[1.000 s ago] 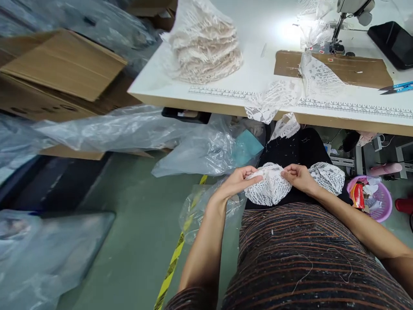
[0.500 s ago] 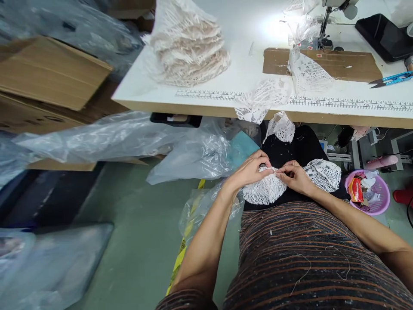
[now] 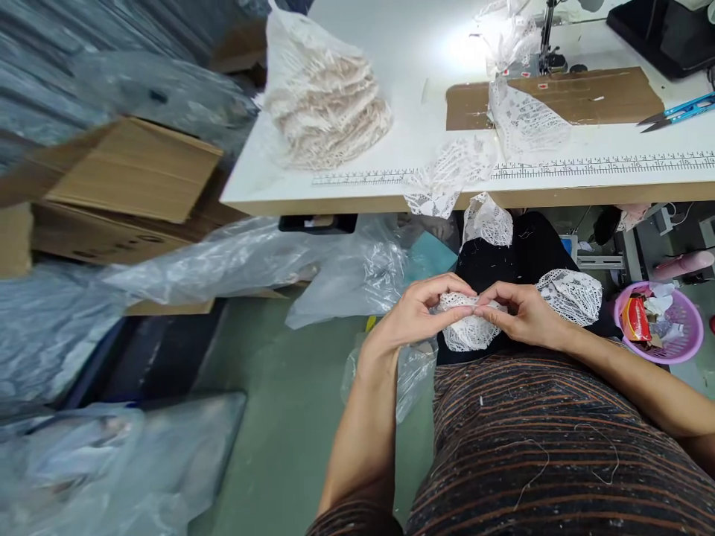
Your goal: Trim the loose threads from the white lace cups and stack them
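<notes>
White lace fabric (image 3: pixel 469 339) lies bunched over my lap. My left hand (image 3: pixel 427 309) pinches its upper edge between thumb and fingers. Close beside it, my right hand (image 3: pixel 519 313) grips the same edge, with the fingertips of both hands nearly meeting. More of the lace (image 3: pixel 570 298) spreads past my right wrist on the dark trousers. Another lace end (image 3: pixel 488 219) hangs from the table edge onto my knees, and a lace strip (image 3: pixel 528 123) runs up to the sewing machine (image 3: pixel 550 52).
A stack of lace pieces (image 3: pixel 329 104) stands on the white table (image 3: pixel 413 97). Blue thread snips (image 3: pixel 678 113) lie at its right. Below are a pink waste basket (image 3: pixel 684 335), plastic bags (image 3: pixel 346 275) and an open cardboard box (image 3: pixel 139 171) at the left.
Both hands have shifted their hold along the lace edge, and the fingers are now more extended and closer together. The view has turned slightly left.
</notes>
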`<state>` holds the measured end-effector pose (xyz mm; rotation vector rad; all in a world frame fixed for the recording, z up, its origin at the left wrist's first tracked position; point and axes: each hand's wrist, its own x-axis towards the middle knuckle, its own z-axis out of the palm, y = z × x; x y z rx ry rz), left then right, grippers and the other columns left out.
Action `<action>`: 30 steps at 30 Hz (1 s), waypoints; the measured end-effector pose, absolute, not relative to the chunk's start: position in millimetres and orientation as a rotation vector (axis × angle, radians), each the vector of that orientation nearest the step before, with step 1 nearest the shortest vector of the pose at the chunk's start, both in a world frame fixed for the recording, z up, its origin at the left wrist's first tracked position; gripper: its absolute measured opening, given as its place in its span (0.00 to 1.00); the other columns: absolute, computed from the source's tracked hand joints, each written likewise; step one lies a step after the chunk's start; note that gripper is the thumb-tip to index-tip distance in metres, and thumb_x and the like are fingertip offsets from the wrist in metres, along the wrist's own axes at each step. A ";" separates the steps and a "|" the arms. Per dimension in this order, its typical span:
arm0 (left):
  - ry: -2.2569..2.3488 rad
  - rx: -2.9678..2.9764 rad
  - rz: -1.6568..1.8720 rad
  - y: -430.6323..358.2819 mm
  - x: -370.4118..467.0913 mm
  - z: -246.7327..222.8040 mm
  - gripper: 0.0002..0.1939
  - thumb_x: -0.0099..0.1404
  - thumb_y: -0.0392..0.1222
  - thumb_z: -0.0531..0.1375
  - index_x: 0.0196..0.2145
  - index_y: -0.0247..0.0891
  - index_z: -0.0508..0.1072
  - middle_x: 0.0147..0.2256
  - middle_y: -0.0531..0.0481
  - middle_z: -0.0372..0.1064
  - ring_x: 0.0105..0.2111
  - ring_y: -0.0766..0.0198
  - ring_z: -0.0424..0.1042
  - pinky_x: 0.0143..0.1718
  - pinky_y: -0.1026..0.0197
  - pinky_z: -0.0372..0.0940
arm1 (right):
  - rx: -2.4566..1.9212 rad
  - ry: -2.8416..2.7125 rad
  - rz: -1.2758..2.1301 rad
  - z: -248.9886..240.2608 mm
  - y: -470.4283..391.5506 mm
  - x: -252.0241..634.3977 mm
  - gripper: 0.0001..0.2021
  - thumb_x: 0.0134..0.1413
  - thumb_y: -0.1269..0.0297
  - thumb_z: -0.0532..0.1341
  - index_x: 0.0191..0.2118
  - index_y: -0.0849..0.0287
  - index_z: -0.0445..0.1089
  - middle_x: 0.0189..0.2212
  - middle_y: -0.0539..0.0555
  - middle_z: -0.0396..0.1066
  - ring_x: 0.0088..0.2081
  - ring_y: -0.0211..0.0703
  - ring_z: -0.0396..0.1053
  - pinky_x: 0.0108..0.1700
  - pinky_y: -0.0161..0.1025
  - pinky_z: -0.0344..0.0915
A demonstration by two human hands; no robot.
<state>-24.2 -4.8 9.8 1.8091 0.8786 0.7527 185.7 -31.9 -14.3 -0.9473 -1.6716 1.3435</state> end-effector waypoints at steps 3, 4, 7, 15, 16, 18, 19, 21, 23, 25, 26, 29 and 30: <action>0.826 1.779 0.798 -2.7 -23.6 11.4 0.07 0.60 0.44 0.68 0.33 0.38 0.79 0.32 0.46 0.75 0.28 0.66 0.71 0.26 0.65 0.64 | -0.971 -1.652 1.309 -9.0 -32.9 184.9 0.14 0.59 0.53 0.62 0.34 0.60 0.73 0.23 0.47 0.67 0.23 0.33 0.56 0.26 0.33 0.53; 0.829 1.758 0.816 -2.7 -23.6 11.9 0.07 0.60 0.44 0.68 0.32 0.38 0.79 0.31 0.46 0.75 0.28 0.66 0.71 0.25 0.65 0.64 | -0.986 -1.639 1.309 -8.4 -32.7 184.4 0.15 0.59 0.52 0.62 0.34 0.60 0.72 0.22 0.47 0.66 0.23 0.32 0.55 0.25 0.33 0.52; 0.875 1.677 0.856 -3.9 -23.2 14.5 0.09 0.59 0.46 0.69 0.30 0.37 0.79 0.30 0.46 0.75 0.26 0.67 0.70 0.24 0.65 0.63 | -1.012 -1.604 1.300 -6.4 -31.3 183.1 0.16 0.58 0.49 0.63 0.33 0.59 0.72 0.23 0.48 0.68 0.24 0.34 0.58 0.27 0.34 0.55; 1.034 1.498 0.925 -5.7 -17.5 18.4 0.16 0.55 0.51 0.69 0.26 0.35 0.76 0.31 0.44 0.78 0.25 0.66 0.71 0.23 0.65 0.64 | -0.980 -1.434 1.380 3.6 -27.4 178.8 0.14 0.54 0.51 0.65 0.32 0.58 0.74 0.31 0.54 0.76 0.32 0.39 0.70 0.35 0.38 0.66; 1.042 1.483 0.937 -5.6 -16.6 17.7 0.16 0.55 0.52 0.70 0.25 0.35 0.75 0.30 0.44 0.78 0.25 0.66 0.71 0.23 0.65 0.65 | -0.984 -1.404 1.403 3.8 -27.1 178.1 0.14 0.53 0.51 0.66 0.32 0.58 0.74 0.31 0.53 0.76 0.32 0.39 0.71 0.34 0.38 0.67; 1.045 1.462 0.968 -5.7 -14.8 16.3 0.16 0.54 0.51 0.70 0.25 0.35 0.74 0.29 0.45 0.78 0.25 0.66 0.72 0.24 0.64 0.65 | -0.996 -1.360 1.424 4.2 -26.6 176.9 0.14 0.51 0.51 0.67 0.30 0.58 0.74 0.29 0.53 0.76 0.31 0.39 0.70 0.34 0.37 0.67; 1.043 1.456 0.983 -6.0 -14.0 15.8 0.16 0.54 0.50 0.70 0.24 0.35 0.73 0.29 0.45 0.77 0.25 0.66 0.72 0.24 0.65 0.65 | -1.003 -1.348 1.420 4.4 -26.5 176.5 0.14 0.50 0.51 0.67 0.30 0.58 0.74 0.29 0.52 0.76 0.30 0.39 0.70 0.33 0.37 0.67; 1.037 1.453 1.003 -6.8 -12.7 15.1 0.16 0.54 0.49 0.70 0.24 0.36 0.71 0.29 0.45 0.77 0.25 0.66 0.72 0.24 0.65 0.65 | -1.015 -1.338 1.402 5.0 -26.4 175.9 0.13 0.49 0.52 0.68 0.29 0.58 0.73 0.28 0.52 0.75 0.29 0.38 0.70 0.33 0.36 0.66; 1.049 1.460 1.004 -7.4 -11.7 14.8 0.16 0.55 0.49 0.70 0.25 0.36 0.70 0.29 0.46 0.77 0.23 0.68 0.70 0.23 0.66 0.64 | -1.026 -1.336 1.394 5.0 -26.2 175.4 0.13 0.49 0.53 0.68 0.29 0.58 0.72 0.27 0.52 0.74 0.28 0.37 0.69 0.31 0.36 0.65; 1.081 1.467 0.995 -7.6 -11.2 14.4 0.16 0.55 0.49 0.69 0.28 0.37 0.69 0.29 0.48 0.77 0.22 0.69 0.69 0.22 0.67 0.63 | -1.036 -1.335 1.394 3.9 -25.6 175.1 0.14 0.49 0.52 0.67 0.29 0.58 0.71 0.26 0.51 0.73 0.26 0.36 0.67 0.29 0.35 0.63; 1.094 1.467 0.992 -7.5 -11.3 13.9 0.16 0.55 0.49 0.69 0.30 0.37 0.69 0.28 0.49 0.76 0.22 0.70 0.69 0.23 0.67 0.63 | -1.041 -1.331 1.392 2.8 -25.2 175.1 0.14 0.49 0.52 0.67 0.29 0.58 0.70 0.25 0.51 0.72 0.25 0.36 0.66 0.28 0.35 0.62; 1.063 1.465 0.914 -7.6 -13.8 10.2 0.21 0.53 0.48 0.71 0.39 0.38 0.68 0.30 0.51 0.76 0.25 0.67 0.73 0.27 0.66 0.66 | -1.055 -1.320 1.395 -2.5 -23.8 175.7 0.16 0.49 0.49 0.67 0.29 0.58 0.68 0.24 0.49 0.70 0.25 0.35 0.63 0.27 0.34 0.60; 1.040 1.460 0.863 -8.1 -15.8 8.0 0.23 0.53 0.47 0.71 0.43 0.38 0.68 0.31 0.51 0.76 0.27 0.66 0.74 0.29 0.65 0.67 | -1.060 -1.312 1.401 -5.1 -22.9 176.1 0.17 0.49 0.48 0.67 0.30 0.57 0.68 0.24 0.49 0.69 0.24 0.35 0.63 0.26 0.34 0.60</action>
